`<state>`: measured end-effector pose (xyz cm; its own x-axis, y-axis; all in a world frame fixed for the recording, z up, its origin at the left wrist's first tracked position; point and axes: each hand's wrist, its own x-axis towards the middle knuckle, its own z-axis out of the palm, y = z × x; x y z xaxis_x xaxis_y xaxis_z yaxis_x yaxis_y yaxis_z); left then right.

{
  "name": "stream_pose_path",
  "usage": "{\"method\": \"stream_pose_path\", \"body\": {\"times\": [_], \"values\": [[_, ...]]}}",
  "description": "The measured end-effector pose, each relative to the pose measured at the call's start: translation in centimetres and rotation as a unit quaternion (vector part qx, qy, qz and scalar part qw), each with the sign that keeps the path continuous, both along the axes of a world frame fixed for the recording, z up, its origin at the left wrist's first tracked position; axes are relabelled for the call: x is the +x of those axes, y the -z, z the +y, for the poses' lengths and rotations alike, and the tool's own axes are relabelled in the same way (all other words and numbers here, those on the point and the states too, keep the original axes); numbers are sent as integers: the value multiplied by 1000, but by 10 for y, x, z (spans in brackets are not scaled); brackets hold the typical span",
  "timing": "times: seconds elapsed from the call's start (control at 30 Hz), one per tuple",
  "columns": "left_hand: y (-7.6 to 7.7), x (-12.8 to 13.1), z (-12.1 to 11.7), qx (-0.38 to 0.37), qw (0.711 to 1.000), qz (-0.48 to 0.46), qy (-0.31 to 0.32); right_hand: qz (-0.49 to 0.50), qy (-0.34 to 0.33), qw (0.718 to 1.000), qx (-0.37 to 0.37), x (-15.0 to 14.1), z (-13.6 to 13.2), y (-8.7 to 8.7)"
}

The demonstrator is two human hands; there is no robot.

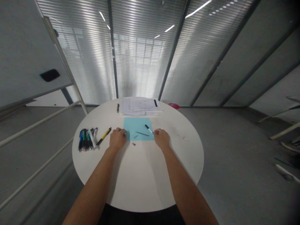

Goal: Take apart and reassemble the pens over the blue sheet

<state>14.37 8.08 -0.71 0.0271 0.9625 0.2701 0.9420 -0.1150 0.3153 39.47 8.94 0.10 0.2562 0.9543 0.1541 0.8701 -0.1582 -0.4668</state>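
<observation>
Window blinds (142, 62) hang behind a round white bench (140, 184). Blue paper (137, 128) lies on it, with a thin black stick (142, 133) on top. The two hands are apart. The right hand (161, 139) pinches the end of a white pen (148, 129) at the paper's right edge. The left hand (117, 139) is curled at the paper's left edge, and I cannot tell if it holds anything. A pile of pens (86, 139) lies to the left, and papers (139, 106) lie on the far side.

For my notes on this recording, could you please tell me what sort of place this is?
It looks like an office meeting room: a round white table with papers on it, glass partitions with slatted blinds, and a whiteboard on a frame.
</observation>
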Motion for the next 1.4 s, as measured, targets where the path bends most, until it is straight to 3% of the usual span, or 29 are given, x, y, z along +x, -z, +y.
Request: {"method": "stream_pose_path", "body": {"times": [0.5, 0.9, 1.07, 1.17, 1.27, 1.4], "values": [[-2, 7, -3, -4, 999, 1, -38, 0, 1, 1000, 2, -2, -3, -3], [-5, 11, -1, -8, 998, 2, -55, -74, -24, 997, 20, -8, -8, 2], [-7, 12, -2, -17, 998, -3, -60, -47, 0, 998, 34, -6, -2, 6], [-8, 12, -3, -19, 998, -8, -58, 18, 9, 999, 42, -5, 3, 8], [-8, 11, -3, -22, 998, -15, -56, 88, -1, 993, 76, -7, 5, 8], [-9, 11, -2, -28, 998, -25, -54, 88, -29, 989, 119, -11, 3, 6]]}}
